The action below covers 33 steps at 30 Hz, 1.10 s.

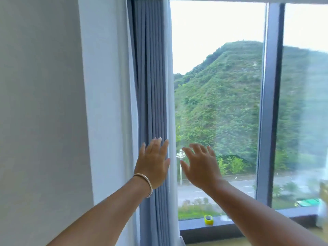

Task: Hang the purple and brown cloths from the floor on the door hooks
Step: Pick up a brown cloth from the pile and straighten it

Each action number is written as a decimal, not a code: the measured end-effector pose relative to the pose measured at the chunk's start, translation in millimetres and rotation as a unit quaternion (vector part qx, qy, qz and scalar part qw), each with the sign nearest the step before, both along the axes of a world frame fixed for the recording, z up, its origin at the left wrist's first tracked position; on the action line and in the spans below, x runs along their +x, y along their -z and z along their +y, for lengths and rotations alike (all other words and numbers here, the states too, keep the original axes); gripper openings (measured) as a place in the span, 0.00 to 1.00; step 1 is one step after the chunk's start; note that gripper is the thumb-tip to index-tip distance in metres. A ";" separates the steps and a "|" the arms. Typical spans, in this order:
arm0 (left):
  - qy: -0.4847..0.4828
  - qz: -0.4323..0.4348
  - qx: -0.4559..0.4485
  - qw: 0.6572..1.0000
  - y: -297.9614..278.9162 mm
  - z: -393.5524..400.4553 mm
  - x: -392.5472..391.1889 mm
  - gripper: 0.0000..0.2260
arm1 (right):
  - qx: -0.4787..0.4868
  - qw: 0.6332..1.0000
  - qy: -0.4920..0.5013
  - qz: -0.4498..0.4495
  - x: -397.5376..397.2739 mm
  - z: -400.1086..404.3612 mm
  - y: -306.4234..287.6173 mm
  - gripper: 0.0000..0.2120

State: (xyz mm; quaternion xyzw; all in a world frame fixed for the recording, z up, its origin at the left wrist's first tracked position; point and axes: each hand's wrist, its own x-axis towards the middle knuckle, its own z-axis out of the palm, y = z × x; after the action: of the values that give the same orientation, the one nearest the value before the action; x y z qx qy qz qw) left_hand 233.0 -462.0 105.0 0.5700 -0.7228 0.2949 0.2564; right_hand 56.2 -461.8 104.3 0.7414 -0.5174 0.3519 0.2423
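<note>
Two bare hands raised before a large glass window (218, 86), both holding nothing.

The left hand (153, 166), with a thin pale bracelet (147, 183), is spread flat before the grey-blue pleated curtain (152, 77) at the window's left edge. The right hand (200, 167) is open, fingers loosely curved, before the glass. A small yellow-green tape roll (208, 219) sits on the sill below. The purple and brown cloths are not in view.

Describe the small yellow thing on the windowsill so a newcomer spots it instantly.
Start at the big window and drop to its dark sill. Near the sill's left end, just right of the gathered blue-grey curtain, sits a small yellow-green ring-shaped object. It is the only bright-coloured item on the sill.
</note>
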 end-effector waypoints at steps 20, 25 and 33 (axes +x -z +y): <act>0.441 0.010 0.051 0.896 21.5 26.7 -698.4 0.28 | 0.033 0.893 0.450 0.005 -631.9 166.5 8.9 0.19; 0.492 0.001 0.048 0.869 25.1 40.4 -798.8 0.28 | 0.040 0.856 0.516 0.000 -713.2 195.1 16.4 0.18; 0.536 -0.011 0.053 0.842 39.7 20.4 -947.7 0.27 | 0.069 0.816 0.574 -0.006 -836.1 198.7 29.7 0.19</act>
State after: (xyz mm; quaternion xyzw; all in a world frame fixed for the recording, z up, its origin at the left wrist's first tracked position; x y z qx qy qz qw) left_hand -714.7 -441.6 65.2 0.1026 -0.9329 0.0794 0.3359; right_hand -779.9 -263.1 74.6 0.3229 -0.8735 0.1167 0.3452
